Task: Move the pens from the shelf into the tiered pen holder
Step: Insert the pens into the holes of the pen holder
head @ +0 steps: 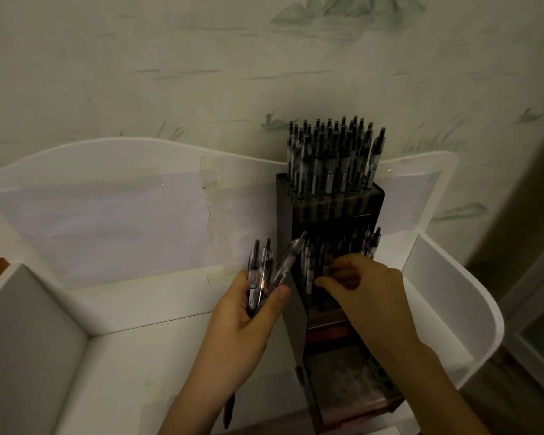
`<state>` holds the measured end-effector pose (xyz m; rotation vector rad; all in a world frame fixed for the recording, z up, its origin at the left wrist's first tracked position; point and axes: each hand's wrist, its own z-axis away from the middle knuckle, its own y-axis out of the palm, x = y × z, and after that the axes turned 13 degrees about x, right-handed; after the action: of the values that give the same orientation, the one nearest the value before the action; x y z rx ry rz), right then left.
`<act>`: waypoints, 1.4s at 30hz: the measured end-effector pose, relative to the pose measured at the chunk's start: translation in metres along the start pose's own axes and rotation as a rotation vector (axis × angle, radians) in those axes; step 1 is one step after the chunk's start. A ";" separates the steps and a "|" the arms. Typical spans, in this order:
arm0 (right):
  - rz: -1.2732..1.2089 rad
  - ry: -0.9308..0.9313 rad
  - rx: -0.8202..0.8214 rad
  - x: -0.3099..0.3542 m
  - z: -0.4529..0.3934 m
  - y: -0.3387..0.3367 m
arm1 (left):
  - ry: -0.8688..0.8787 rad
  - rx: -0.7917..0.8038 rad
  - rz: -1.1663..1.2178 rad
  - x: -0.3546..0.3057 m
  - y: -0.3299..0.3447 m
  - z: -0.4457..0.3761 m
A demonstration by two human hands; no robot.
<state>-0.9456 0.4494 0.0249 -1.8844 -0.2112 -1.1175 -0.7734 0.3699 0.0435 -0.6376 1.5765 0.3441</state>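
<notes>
Pens (258,277): left hand (248,312) gripping bunch; right hand (361,287) pinching one at holder (299,324); splaying bunch risking slipping.

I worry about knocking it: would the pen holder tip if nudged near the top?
Possibly. The pen holder is tall and narrow, and its top tier is packed with upright pens, so weight likely sits high. Its stepped lower tiers extend forward, which probably steadies it that way; sideways it looks less stable.
</notes>
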 end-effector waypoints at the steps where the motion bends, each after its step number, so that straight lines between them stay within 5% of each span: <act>1: -0.003 -0.001 -0.007 0.001 0.002 -0.002 | -0.002 0.005 0.004 0.000 0.001 0.000; 6: -0.153 -0.044 -0.089 0.021 0.019 -0.015 | -0.016 0.033 0.041 0.000 0.007 0.000; 10: -0.437 -0.025 0.092 0.044 0.026 -0.018 | 0.009 0.083 0.022 -0.002 0.015 -0.001; 17: -0.695 0.092 0.142 0.044 0.026 -0.033 | 0.016 0.171 0.027 -0.007 0.025 0.000; 21: -0.833 0.058 -0.026 0.044 0.022 -0.054 | 0.010 0.147 -0.005 -0.001 0.019 -0.001; 27: -0.477 -0.136 -0.321 0.038 0.018 -0.068 | 0.041 0.048 -0.006 0.001 0.020 -0.009; 33: -0.185 -0.189 -0.330 0.031 0.010 -0.050 | 0.093 0.007 -0.027 -0.004 0.022 -0.019; 42: -0.120 -0.172 -0.263 0.014 -0.002 -0.035 | 0.101 -0.003 -0.033 -0.007 0.022 -0.018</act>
<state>-0.9572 0.4639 0.0572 -2.2302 -0.2889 -1.1055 -0.8011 0.3783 0.0497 -0.6914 1.6597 0.2935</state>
